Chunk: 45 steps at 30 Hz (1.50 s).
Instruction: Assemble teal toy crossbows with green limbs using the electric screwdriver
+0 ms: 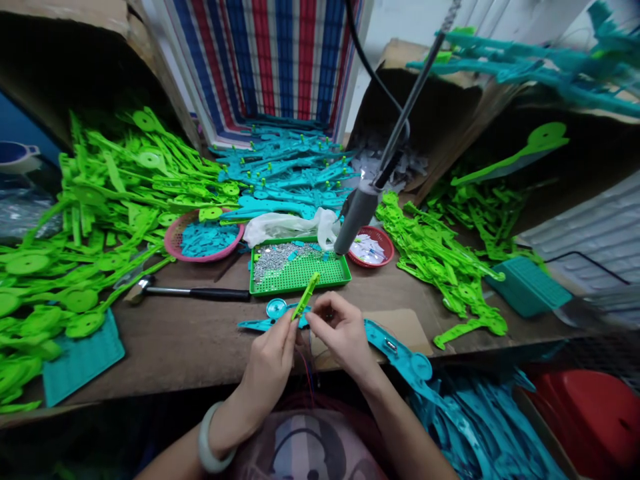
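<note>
Near the front edge of the bench, my left hand (273, 353) is closed on a slim bright-green plastic part (306, 297), which slants up and away. My right hand (343, 330) is beside it with fingers curled in a pinch near the part's lower end; what they hold is too small to make out. Thin red and blue wires hang below the hands. Under and behind them lies a blue plastic part (277, 308) with a round disc. Another long blue part (395, 350) rests to the right, over a piece of cardboard (417, 327).
A green perforated tray (330, 272) of small metal pieces stands ahead. Around it are a hammer (195, 292), a pink basket (175, 250), a red basket (387, 250) and a hanging electric screwdriver (357, 217). Green parts (115, 173) pile left; blue parts (290, 167) pile behind.
</note>
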Each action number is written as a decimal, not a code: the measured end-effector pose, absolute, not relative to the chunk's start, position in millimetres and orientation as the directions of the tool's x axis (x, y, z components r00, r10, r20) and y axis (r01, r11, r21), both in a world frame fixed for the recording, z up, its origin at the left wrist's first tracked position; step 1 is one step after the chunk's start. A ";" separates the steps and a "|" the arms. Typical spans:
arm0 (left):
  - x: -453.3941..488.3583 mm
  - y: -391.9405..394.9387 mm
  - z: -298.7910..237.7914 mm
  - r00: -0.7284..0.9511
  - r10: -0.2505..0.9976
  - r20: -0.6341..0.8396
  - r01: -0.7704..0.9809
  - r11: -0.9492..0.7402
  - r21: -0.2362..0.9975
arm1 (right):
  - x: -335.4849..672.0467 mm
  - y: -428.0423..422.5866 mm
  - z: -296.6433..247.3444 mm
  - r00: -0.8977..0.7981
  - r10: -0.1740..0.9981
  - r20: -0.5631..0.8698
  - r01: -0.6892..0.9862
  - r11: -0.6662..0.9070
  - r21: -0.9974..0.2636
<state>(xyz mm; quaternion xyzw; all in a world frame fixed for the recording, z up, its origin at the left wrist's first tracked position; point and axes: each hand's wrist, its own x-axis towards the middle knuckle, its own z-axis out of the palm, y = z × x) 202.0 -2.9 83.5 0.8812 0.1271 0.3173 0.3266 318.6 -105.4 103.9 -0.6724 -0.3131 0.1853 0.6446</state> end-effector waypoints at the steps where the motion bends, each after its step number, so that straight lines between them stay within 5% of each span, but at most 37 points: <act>1: 202.5 -2.6 83.3 0.762 0.425 0.489 0.015 -0.766 0.643 | 319.3 -105.2 104.5 0.730 0.671 0.126 0.138 0.036 -0.990; 10: 200.7 -8.3 80.2 0.753 0.396 0.525 -0.002 -0.798 0.603 | 312.8 -103.8 108.2 0.762 0.633 0.137 0.192 -0.020 -0.981; 15: 204.4 -3.3 81.9 0.734 0.381 0.563 0.033 -0.847 0.530 | 306.5 -102.2 100.8 0.750 0.574 0.328 0.408 -0.011 -0.913; 22: 208.6 1.2 79.7 0.726 0.419 0.546 0.073 -0.836 0.544 | 307.9 -104.1 87.1 0.744 0.640 0.194 0.127 0.150 -0.980; 26: 207.1 -1.2 75.9 0.724 0.420 0.548 0.079 -0.839 0.539 | 306.5 -105.9 87.5 0.738 0.598 0.312 0.330 0.084 -0.940; 32: 200.3 -6.7 76.3 0.734 0.420 0.535 0.096 -0.843 0.530 | 309.5 -106.7 80.2 0.547 0.529 0.649 0.720 0.098 -0.687; 41: 196.9 -14.7 82.6 0.821 0.445 0.358 0.089 -0.718 0.690 | 326.4 -113.6 59.4 0.515 0.531 0.673 0.680 0.224 -0.698; 45: 195.6 -15.7 82.8 0.881 0.453 0.138 0.133 -0.515 0.847 | 329.0 -119.8 57.3 0.422 0.560 0.713 0.738 0.245 -0.629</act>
